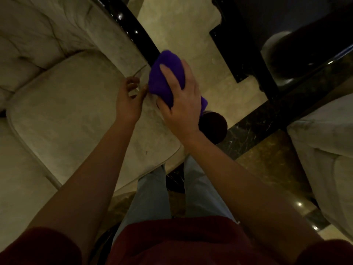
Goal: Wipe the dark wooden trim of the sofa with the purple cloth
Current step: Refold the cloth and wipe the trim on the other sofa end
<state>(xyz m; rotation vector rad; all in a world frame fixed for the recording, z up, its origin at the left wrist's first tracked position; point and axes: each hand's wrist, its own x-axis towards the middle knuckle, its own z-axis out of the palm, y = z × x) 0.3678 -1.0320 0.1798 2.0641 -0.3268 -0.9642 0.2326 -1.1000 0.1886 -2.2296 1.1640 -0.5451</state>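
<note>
Red shirt [177,243], right hand [183,104] fingers gripping purple cloth [164,77] on dark trim [137,33], left hand [129,98] loosely curled, empty, cream cushion [66,115] beside

The right hand [180,104] presses a bunched purple cloth [166,77] down on the glossy dark wooden trim [137,33] that runs along the arm of a pale upholstered sofa [63,104]. Its fingers spread over the cloth, the thumb tucked along the near edge. The left hand [129,98] hovers just beside the cloth, over the sofa's arm, fingers loosely curled and holding nothing. Below the cloth the trim ends in a dark rounded knob [214,127]. Light trousers [150,196] stand on the polished stone floor [183,33].
</note>
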